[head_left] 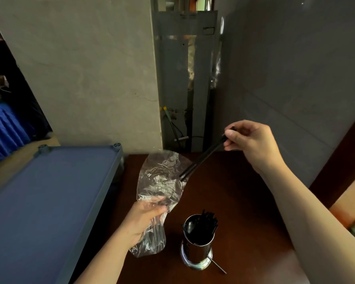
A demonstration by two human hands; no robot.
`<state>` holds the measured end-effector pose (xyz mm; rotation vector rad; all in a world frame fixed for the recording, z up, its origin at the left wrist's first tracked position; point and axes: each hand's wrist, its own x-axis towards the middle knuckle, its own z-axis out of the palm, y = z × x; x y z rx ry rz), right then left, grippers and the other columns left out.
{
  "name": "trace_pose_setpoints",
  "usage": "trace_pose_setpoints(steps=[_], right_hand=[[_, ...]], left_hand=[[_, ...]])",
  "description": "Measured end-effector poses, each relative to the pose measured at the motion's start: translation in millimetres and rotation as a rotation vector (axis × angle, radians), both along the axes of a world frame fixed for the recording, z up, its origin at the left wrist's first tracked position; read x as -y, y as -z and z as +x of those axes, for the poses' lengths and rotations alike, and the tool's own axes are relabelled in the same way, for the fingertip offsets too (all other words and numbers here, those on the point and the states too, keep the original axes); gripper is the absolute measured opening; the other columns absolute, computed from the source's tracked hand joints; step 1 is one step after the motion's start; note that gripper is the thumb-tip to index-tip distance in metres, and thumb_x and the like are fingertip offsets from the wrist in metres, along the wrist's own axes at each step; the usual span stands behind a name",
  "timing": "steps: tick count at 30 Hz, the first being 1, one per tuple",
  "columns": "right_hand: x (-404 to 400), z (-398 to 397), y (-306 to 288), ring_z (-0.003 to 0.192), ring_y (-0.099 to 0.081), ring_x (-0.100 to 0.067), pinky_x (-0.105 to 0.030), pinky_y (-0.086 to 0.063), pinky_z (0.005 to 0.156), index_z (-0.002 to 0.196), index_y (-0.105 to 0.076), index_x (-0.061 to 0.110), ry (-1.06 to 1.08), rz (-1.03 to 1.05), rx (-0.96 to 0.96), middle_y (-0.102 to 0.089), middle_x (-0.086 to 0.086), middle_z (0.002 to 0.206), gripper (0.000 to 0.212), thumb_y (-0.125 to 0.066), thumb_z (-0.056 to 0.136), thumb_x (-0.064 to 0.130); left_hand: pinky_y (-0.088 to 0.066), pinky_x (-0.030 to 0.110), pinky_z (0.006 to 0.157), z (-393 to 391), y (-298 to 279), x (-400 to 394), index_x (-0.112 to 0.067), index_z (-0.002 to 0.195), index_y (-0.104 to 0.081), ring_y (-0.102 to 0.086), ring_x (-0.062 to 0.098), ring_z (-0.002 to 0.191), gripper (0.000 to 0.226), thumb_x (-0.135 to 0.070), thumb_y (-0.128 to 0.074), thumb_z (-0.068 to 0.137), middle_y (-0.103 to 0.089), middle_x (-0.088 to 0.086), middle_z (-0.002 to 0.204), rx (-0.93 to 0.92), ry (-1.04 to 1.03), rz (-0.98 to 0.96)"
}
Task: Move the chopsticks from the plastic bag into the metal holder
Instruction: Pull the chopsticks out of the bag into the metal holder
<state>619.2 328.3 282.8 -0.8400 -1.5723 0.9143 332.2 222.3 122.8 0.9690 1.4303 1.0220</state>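
Two black chopsticks (pixel 201 159) pinched at top ends by right hand (pixel 249 141), slanting down-left, tips at plastic bag (pixel 162 181) mouth; metal holder (pixel 198 240) lower centre. Left hand (pixel 146 218) grips bag.

Two bare forearms enter from the lower edge. Left hand (pixel 145 217): no glove, no ring, no watch or band seen at the wrist. Right hand (pixel 252 140): likewise ungloved, no ring on the visible fingers (pixel 230 133), wrist unadorned. No sleeve shows on either arm up to the frame edge. Nails appear short and unpainted. No marks or dressings noted on either arm.
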Motion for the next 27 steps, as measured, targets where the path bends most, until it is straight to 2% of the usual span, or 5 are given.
trace_pose_setpoints(steps=[4, 10, 17, 21, 27], right_hand=[[4.0, 10.0, 8.3, 0.066, -0.074, -0.025, -0.033, -0.062, 0.065, 0.087, -0.075, 0.021, 0.068, 0.031, 0.082, -0.074, -0.008, 0.073, 0.011, -0.071, 0.092, 0.012], [18.1, -8.9, 42.1, 0.06, -0.072, -0.01, -0.017, -0.056, 0.06, 0.091, -0.071, 0.023, 0.033, -0.003, 0.423, -0.074, -0.001, 0.068, 0.007, -0.071, 0.092, 0.016], [27.7, -31.5, 97.6, 0.064, -0.069, -0.003, -0.022, -0.059, 0.063, 0.096, -0.071, 0.016, -0.09, -0.019, 0.691, -0.07, 0.003, 0.072, 0.005, -0.068, 0.093, 0.013], [27.0, -38.1, 126.8, 0.065, -0.068, -0.009, -0.03, -0.058, 0.064, 0.1, -0.07, 0.013, -0.112, -0.002, 0.838, -0.07, 0.001, 0.073, 0.008, -0.067, 0.094, 0.015], [29.8, -45.3, 166.3, 0.079, -0.066, -0.014, -0.026, -0.055, 0.065, 0.113, -0.066, 0.017, -0.119, 0.012, 0.975, -0.069, -0.001, 0.093, 0.017, -0.061, 0.097, 0.019]], left_hand=[[-0.048, 0.026, 0.074, -9.8, 5.7, -1.1, -0.027, 0.114, -0.071, -0.068, 0.009, 0.105, 0.031, -0.014, -0.075, 0.087, -0.078, 0.0, 0.108, 0.027, -0.111, -0.022], [-0.055, 0.028, 0.074, -9.3, 3.5, -7.9, -0.026, 0.117, -0.07, -0.075, 0.011, 0.087, 0.032, -0.013, -0.073, 0.088, -0.079, 0.002, 0.105, 0.079, -0.128, 0.0], [-0.058, 0.032, 0.074, -8.4, -0.6, -9.5, -0.024, 0.121, -0.067, -0.076, 0.019, 0.088, 0.035, -0.015, -0.072, 0.088, -0.079, 0.005, 0.104, 0.104, -0.095, 0.048], [-0.058, 0.037, 0.082, -9.9, 1.8, -6.0, -0.024, 0.124, -0.065, -0.076, 0.023, 0.095, 0.047, -0.022, -0.077, 0.078, -0.079, 0.006, 0.106, 0.149, -0.088, 0.037], [-0.056, 0.042, 0.088, -11.5, 7.4, -0.6, -0.02, 0.123, -0.06, -0.076, 0.025, 0.098, 0.047, -0.021, -0.077, 0.079, -0.078, 0.01, 0.107, 0.166, -0.095, 0.007]])
